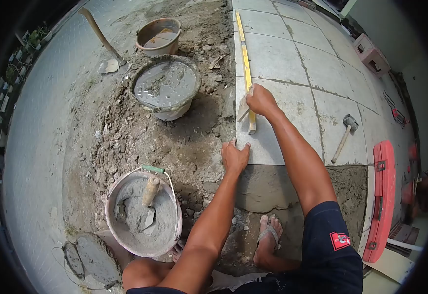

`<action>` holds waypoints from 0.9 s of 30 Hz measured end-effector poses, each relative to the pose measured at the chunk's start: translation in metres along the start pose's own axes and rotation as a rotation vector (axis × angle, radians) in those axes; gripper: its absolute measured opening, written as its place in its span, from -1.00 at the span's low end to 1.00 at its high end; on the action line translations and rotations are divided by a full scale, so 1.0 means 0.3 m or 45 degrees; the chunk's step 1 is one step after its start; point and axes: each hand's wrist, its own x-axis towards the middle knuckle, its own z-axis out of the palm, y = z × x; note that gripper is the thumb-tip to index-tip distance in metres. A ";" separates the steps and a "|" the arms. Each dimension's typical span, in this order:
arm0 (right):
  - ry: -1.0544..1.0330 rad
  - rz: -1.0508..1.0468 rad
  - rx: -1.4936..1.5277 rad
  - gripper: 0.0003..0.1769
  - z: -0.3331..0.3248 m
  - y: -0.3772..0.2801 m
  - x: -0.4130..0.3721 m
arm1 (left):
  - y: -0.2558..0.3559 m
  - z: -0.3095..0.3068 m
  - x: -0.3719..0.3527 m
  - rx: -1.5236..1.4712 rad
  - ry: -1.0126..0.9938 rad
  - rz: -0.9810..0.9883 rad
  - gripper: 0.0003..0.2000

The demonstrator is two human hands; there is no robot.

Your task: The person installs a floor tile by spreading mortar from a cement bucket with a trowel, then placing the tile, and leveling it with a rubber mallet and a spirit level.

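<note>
My right hand (262, 100) is closed around a small pale flat piece (243, 109), whose exact kind I cannot make out. It is over a long yellow spirit level (246, 61) that lies along the left side of the pale floor tiles (282, 115). My left hand (235, 158) rests at the left edge of the nearest tile, fingers apart, with the thumb on the tile. Below that tile's front edge is a bed of smoothed grey mortar (263, 188).
A bucket of grey powder (111, 215) holds a trowel (150, 193). Buckets of wet mortar (172, 113) and brownish water (172, 48) stand beyond. A mallet (342, 142) lies on the tiles, with a red case (381, 196) at right. A wooden-handled tool (98, 32) stands far left.
</note>
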 end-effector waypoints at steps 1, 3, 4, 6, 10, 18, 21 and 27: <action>-0.008 -0.014 -0.001 -0.63 0.014 0.002 0.017 | 0.003 -0.004 0.003 -0.029 -0.008 -0.030 -0.28; -0.060 0.003 0.006 -0.63 0.047 0.005 0.052 | 0.008 -0.006 0.002 -0.036 -0.005 -0.049 -0.26; -0.072 -0.008 0.007 -0.63 0.059 0.002 0.065 | 0.004 -0.003 0.002 -0.041 -0.016 -0.058 -0.24; -0.121 -0.064 -0.039 -0.63 0.078 -0.003 0.094 | -0.005 -0.003 0.009 -0.075 -0.021 -0.057 -0.23; -0.126 -0.087 -0.061 -0.62 0.171 0.017 0.149 | -0.023 -0.007 0.022 -0.154 -0.066 -0.023 -0.23; -0.161 -0.095 -0.095 -0.61 0.219 0.025 0.205 | -0.039 -0.010 0.034 -0.229 -0.154 -0.066 -0.27; -0.177 -0.117 -0.078 -0.59 0.217 0.022 0.221 | -0.029 -0.017 0.025 -0.229 -0.147 -0.049 -0.27; -0.223 -0.158 -0.132 -0.60 0.258 0.017 0.279 | -0.032 -0.027 0.033 -0.248 -0.153 -0.029 -0.23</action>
